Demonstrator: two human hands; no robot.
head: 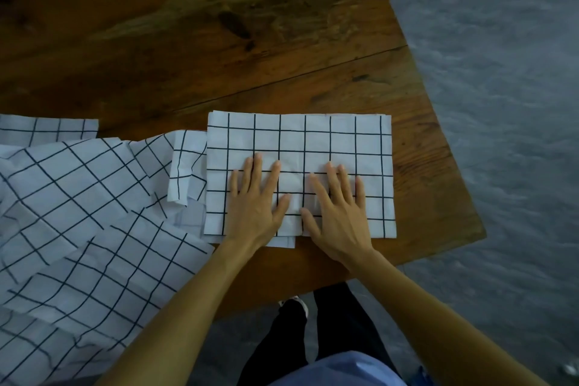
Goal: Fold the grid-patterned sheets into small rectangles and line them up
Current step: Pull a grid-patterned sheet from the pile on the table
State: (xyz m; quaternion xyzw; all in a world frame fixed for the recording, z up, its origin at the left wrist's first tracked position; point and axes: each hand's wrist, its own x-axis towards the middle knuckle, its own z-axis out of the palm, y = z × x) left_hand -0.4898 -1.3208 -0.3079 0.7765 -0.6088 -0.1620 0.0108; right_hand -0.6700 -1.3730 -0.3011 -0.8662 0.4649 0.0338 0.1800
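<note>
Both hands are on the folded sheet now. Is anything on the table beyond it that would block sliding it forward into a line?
Nothing visible. The left hand and right hand press flat on the folded sheet, and the wooden table beyond its far edge shows bare. The unfolded sheets lie to its left, touching that side only.

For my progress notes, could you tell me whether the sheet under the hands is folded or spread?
Folded: the sheet is a compact rectangle with layered edges showing, pressed flat by both hands.

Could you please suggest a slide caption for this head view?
Both hands, left and right, press flat on a folded grid sheet on a wooden table, unfolded sheets piled alongside.
</note>
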